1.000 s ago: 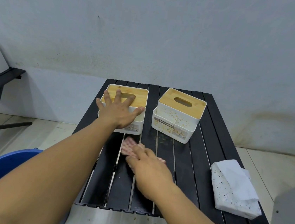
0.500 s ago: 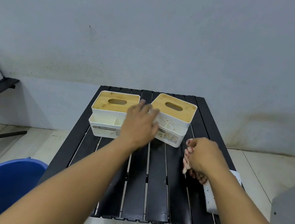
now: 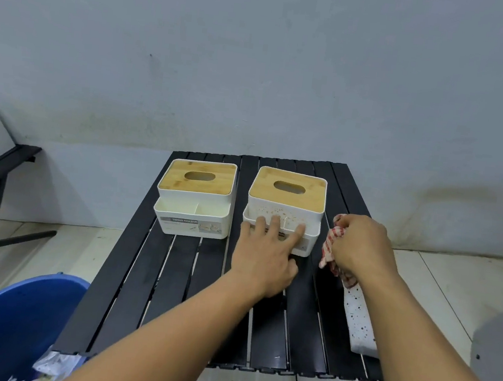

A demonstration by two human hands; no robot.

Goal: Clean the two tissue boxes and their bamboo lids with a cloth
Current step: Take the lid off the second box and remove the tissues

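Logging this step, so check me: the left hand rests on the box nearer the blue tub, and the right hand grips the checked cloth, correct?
Wrong box. The head view shows the left hand resting on the speckled box, the one farther from the blue tub. The right hand does grip the checked cloth.

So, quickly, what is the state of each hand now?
Left hand: open, straight fingers on the front of the right tissue box.
Right hand: closed, gripping the checked cloth.

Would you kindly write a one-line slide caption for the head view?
Left hand rests on the speckled tissue box while the right hand grips a checked cloth beside it.
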